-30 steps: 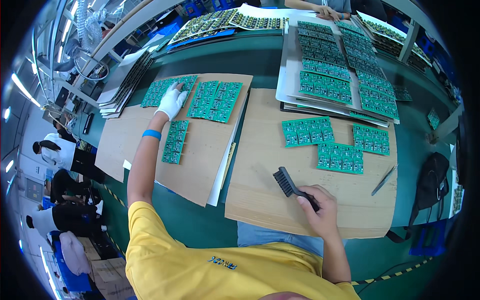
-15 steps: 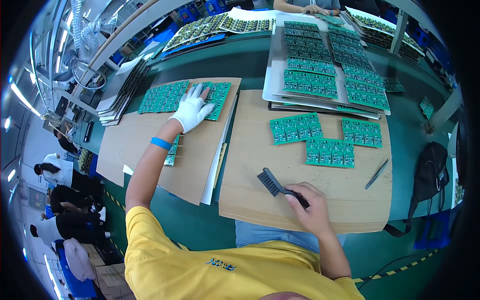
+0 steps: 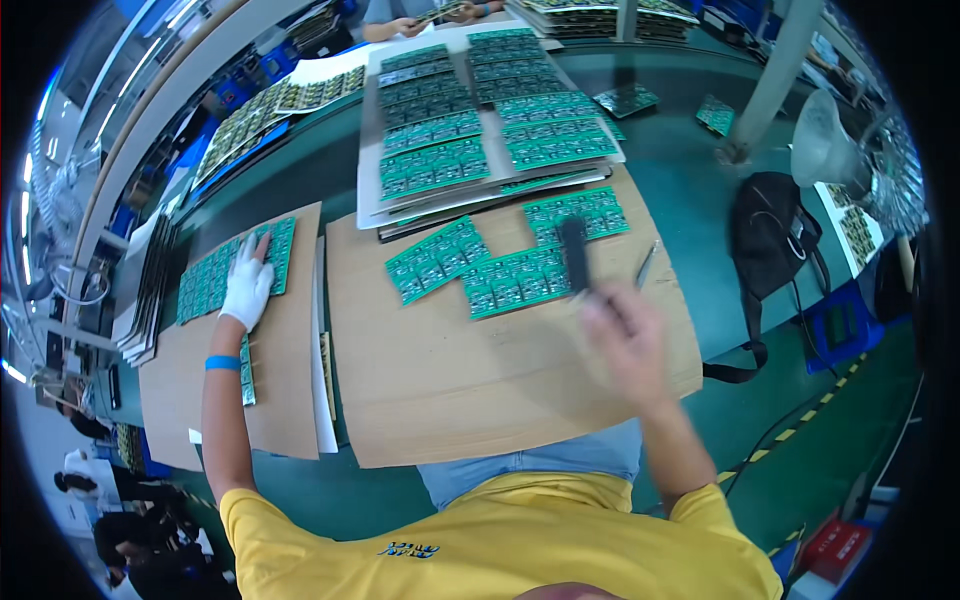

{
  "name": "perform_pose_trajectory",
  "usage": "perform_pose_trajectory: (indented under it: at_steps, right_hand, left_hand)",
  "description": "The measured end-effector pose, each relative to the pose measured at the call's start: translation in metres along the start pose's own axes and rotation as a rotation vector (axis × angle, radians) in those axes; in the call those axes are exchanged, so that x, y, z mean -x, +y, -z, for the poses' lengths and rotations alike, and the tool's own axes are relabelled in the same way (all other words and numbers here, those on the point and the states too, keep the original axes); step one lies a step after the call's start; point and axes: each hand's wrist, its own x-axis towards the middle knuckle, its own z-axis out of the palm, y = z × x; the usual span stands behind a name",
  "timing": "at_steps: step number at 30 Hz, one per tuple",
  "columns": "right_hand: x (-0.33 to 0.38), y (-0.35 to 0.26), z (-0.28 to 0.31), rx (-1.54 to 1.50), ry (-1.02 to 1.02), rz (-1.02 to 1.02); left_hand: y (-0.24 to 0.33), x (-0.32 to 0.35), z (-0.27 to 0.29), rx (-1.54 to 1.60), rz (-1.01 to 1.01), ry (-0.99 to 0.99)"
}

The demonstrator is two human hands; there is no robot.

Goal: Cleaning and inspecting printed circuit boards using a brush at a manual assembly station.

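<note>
Across the green table (image 3: 675, 165) lie two cardboard sheets (image 3: 480, 395). Grouped circuit boards (image 3: 203, 287) occupy the left one; the gloved left hand (image 3: 246, 287) rests over them, fingers extended, gripping nothing visible. The right hand (image 3: 628, 345) closes around a black brush (image 3: 575, 258). Three loose boards (image 3: 515, 284) on the right sheet seem left to handle; whether any are brushed cannot be told.
</note>
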Motion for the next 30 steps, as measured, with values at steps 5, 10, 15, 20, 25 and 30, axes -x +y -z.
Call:
perform_pose_trajectory:
  at_steps: [5, 10, 15, 20, 25, 30]
  right_hand:
    - [-0.152, 0.048, 0.110, 0.374, 0.265, -0.058]
    - [-0.281, 0.154, 0.129, 0.759, 0.149, -0.185]
    - [-0.316, 0.152, 0.099, 0.970, -0.004, -0.289]
    - [-0.312, 0.136, 0.182, 0.140, 0.187, -0.471]
    - [-0.214, 0.075, 0.229, 0.138, 0.131, -0.330]
    - [-0.041, -0.003, 0.147, -0.033, 0.036, -0.286]
  left_hand:
    - [-0.009, 0.012, 0.000, 0.031, 0.053, 0.025]
    - [0.033, 0.010, 0.004, 0.001, 0.061, 0.090]
    - [0.149, 0.101, 0.058, 0.399, -0.022, 0.254]
    - [0.268, 0.169, 0.056, 0.920, 0.010, -0.045]
    - [0.352, 0.152, 0.021, 1.246, -0.146, -0.198]
    - [0.405, 0.127, -0.008, 1.521, -0.113, -0.223]
